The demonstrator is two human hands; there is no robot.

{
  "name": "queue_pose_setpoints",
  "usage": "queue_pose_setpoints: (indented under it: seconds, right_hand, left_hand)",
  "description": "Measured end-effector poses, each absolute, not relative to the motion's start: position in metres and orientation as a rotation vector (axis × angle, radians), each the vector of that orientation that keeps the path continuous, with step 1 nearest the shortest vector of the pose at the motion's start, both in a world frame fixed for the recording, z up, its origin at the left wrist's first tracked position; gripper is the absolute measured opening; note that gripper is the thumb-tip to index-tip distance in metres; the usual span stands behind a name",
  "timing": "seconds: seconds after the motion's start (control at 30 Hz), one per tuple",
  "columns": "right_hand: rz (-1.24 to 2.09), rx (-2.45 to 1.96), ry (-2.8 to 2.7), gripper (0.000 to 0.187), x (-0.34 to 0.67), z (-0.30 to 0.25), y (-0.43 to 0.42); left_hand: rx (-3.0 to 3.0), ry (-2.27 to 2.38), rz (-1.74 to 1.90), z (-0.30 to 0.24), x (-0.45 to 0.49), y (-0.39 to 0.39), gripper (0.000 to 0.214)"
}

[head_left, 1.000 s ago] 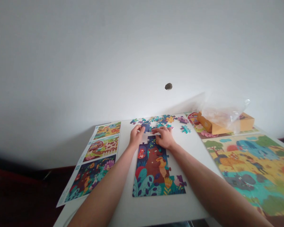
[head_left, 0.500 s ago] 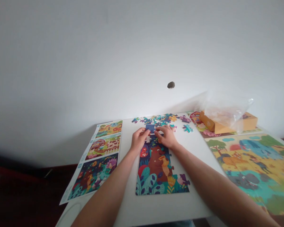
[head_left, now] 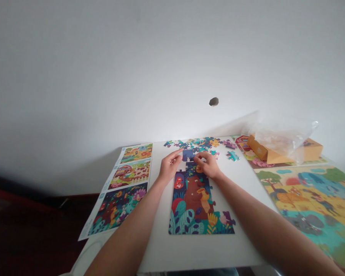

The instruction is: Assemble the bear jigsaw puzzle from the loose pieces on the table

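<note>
A dark blue puzzle piece (head_left: 188, 155) is just beyond the top of a partly joined puzzle (head_left: 193, 207) with a brown bear, a red bird and blue-green leaves. My right hand (head_left: 208, 165) pinches the piece at its right edge between thumb and fingers. My left hand (head_left: 170, 167) is at the piece's left side, thumb and index finger apart, the index tip close to its upper left corner. Whether that fingertip touches it I cannot tell. Beyond both hands lies a heap of loose puzzle pieces (head_left: 199, 144), with a teal piece (head_left: 232, 155) lying apart.
On the left, a printed sheet (head_left: 129, 174) shows three pictures. At the right lies a joined safari puzzle (head_left: 313, 203), with a yellow box (head_left: 312, 150) and a clear plastic bag (head_left: 287, 134) behind it. A white wall (head_left: 132, 76) bounds the table's (head_left: 201, 255) far edge.
My left fingers have loosened and spread from the blue piece, which my right hand still grips. The whole view has shifted slightly, so the table appears farther right.
</note>
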State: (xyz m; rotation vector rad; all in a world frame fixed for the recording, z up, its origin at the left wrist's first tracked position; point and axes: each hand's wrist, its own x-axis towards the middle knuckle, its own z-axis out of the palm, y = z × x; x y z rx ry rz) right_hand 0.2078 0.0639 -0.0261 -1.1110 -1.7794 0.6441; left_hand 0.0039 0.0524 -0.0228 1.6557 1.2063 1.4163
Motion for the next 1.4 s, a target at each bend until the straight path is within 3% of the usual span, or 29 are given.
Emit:
queue_pose_setpoints:
  seconds: [0.77,0.97,1.17,1.4]
  right_hand:
    - [0.642,-1.008,-1.695,0.026,0.208,-0.032,0.067]
    - [0.638,-1.013,-1.743,0.022,0.208,-0.032,0.066]
    - [0.642,-1.086,-1.729,0.033,0.209,-0.028,0.063]
    - [0.619,-1.117,-1.750,0.032,0.209,-0.034,0.067]
  left_hand:
    - [1.711,1.211,1.428,-0.025,-0.001,0.052,0.039]
    - [1.822,1.354,1.418,-0.019,-0.005,0.048,0.030]
    - [1.834,1.578,1.346,-0.021,-0.017,0.051,0.027]
    - [1.848,1.701,1.166,-0.032,-0.024,0.057,0.025]
